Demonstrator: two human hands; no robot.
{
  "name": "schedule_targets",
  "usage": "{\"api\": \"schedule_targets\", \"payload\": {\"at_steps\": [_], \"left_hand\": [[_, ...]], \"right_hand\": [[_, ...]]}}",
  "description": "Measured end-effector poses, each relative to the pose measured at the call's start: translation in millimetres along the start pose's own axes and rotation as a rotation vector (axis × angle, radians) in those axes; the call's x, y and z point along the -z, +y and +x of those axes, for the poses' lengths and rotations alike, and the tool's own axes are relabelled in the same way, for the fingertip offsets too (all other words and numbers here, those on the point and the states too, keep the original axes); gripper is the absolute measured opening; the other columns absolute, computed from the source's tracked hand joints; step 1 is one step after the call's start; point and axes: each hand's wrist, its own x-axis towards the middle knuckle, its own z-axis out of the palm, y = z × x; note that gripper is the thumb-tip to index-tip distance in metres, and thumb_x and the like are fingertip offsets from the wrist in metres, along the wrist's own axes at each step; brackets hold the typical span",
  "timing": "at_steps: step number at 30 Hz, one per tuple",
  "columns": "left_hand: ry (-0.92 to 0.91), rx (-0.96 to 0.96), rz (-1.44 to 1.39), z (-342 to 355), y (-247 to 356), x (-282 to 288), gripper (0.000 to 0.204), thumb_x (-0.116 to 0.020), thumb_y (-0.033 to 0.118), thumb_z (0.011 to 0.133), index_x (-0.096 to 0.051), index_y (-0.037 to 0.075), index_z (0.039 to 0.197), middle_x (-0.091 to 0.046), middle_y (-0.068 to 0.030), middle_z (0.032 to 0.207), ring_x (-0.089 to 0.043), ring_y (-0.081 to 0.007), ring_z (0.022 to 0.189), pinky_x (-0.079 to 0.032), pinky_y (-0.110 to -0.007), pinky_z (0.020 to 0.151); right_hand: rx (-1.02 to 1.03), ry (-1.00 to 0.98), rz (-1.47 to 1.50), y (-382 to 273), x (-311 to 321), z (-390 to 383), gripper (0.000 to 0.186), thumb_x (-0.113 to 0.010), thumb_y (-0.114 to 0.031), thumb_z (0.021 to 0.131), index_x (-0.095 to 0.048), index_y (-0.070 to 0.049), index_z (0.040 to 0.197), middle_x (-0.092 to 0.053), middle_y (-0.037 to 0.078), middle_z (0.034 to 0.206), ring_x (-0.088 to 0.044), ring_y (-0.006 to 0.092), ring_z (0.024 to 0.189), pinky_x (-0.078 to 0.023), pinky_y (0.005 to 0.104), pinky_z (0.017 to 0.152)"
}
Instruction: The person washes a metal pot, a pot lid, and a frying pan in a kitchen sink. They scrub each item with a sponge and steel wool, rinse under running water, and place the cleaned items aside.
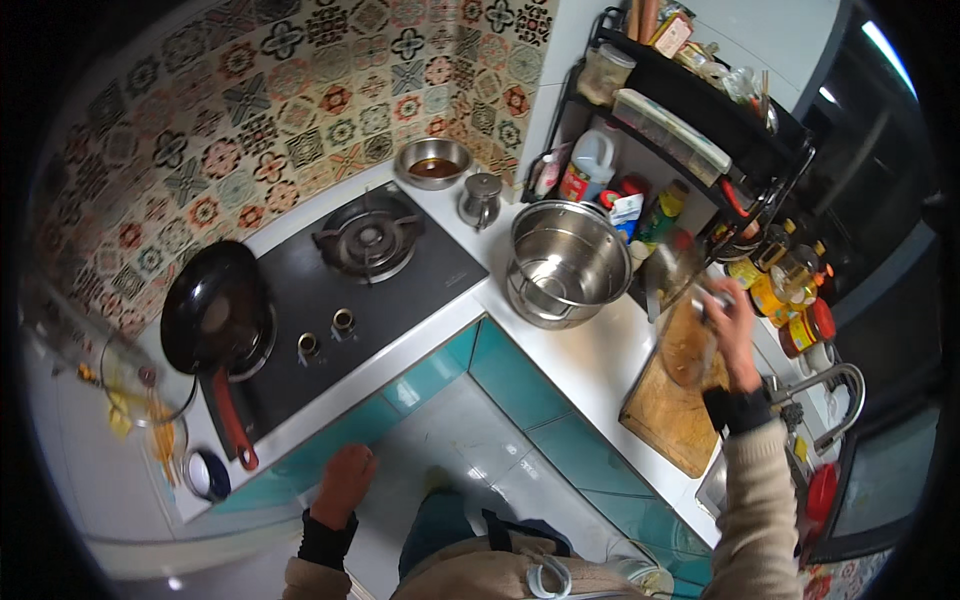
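Black wok (200, 300) sits well left of the steel pot (575, 270), red handle (235, 425) toward the person. Left hand (344, 484) hangs left of the pot and nearer the person, over the floor (425, 435); fingers look curled, nothing seen in it, can't tell if clenched or slack. Steel bowl (430, 183) with brown liquid and small steel pitcher (481, 202) stand beyond the pot, to its left. Pot itself is uncovered. Just right of it, right hand (732, 335) grasps what looks like a clear glass lid (684, 350), tilted, above the wooden board (665, 420); rim contact unclear, blur. Step in hand, my read: handling that lid, lifting or lowering can't be told. Next move calls for a firm grip and rim clearance from the pot and the bottles (768, 298) farther right.
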Motion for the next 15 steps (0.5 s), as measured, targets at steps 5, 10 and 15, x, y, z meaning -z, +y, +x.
{"api": "schedule_targets", "payload": {"at_steps": [5, 10, 15], "left_hand": [[-0.039, -0.021, -0.078, 43, -12, 9, 0.019, -0.062, 0.018, 0.084, -0.057, 0.005, 0.095, -0.059, -0.015, 0.095, -0.057, -0.0364, 0.089, -0.047, -0.045, 0.074], [0.017, 0.044, -0.042, 40, -30, 13, 0.019, -0.062, 0.017, 0.084, -0.057, 0.004, 0.097, -0.059, -0.0165, 0.096, -0.057, -0.0374, 0.09, -0.046, -0.046, 0.075], [0.073, 0.257, -0.012, 3, -27, 17, 0.019, -0.061, 0.016, 0.083, -0.058, 0.005, 0.098, -0.061, -0.0159, 0.098, -0.058, -0.0363, 0.094, -0.047, -0.044, 0.079]], "right_hand": [[0.157, -0.288, -0.399, -13, -109, 106, 0.037, -0.072, -0.01, 0.073, -0.055, -0.011, 0.106, -0.056, 0.01, 0.098, -0.061, 0.0247, 0.081, -0.05, 0.0337, 0.073], [0.074, -0.564, -0.517, 0, -170, 149, 0.039, -0.072, -0.015, 0.069, -0.056, -0.015, 0.104, -0.06, 0.013, 0.101, -0.06, 0.0319, 0.096, -0.049, 0.04, 0.081], [0.135, -0.673, -0.453, 25, -190, 164, 0.037, -0.072, -0.014, 0.067, -0.058, -0.012, 0.101, -0.063, 0.013, 0.093, -0.062, 0.0307, 0.088, -0.048, 0.0378, 0.076]]}}
